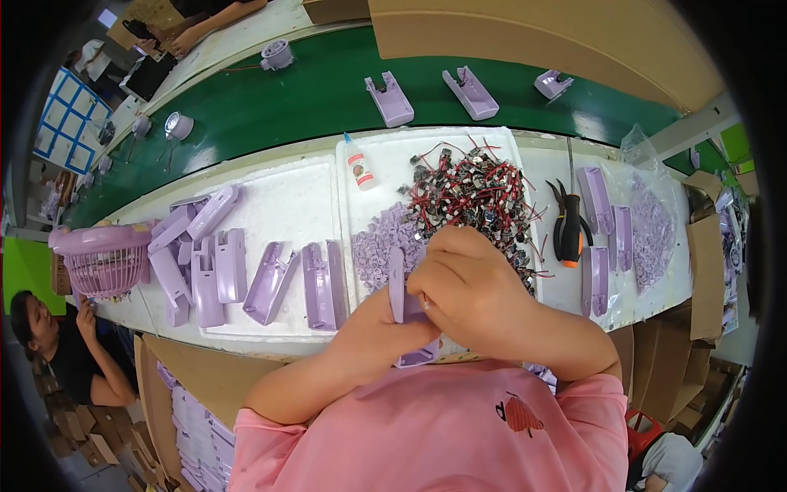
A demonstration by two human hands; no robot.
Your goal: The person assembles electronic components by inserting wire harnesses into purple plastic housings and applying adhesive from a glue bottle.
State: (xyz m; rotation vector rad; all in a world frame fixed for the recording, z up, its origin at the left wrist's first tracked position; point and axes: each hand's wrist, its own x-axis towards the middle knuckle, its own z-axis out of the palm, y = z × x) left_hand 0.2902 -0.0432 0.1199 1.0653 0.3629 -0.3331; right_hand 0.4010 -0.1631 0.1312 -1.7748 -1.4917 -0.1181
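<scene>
A purple plastic housing point(398, 287) is gripped in my left hand point(373, 332), close to the table's near edge. Over its open side bends my right hand point(469, 283), fingers pinched together at the housing; whatever lies between the fingertips is hidden. Just beyond my hands is a heap of small purple plastic parts point(381, 238). Beside it spreads a pile of small circuit boards with red and black wires point(467, 193). Two open purple housings point(324, 287) lie left of my hands, with several more housings point(205, 275) stacked farther left.
Pliers and a black-orange screwdriver point(570, 225) lie right of the wires. A glue bottle point(358, 164) lies behind the purple parts. Housings point(389, 100) sit on the green conveyor belt point(320, 82). A purple fan point(102, 258) stands far left, near a co-worker point(82, 344). Cardboard boxes point(668, 361) flank the right.
</scene>
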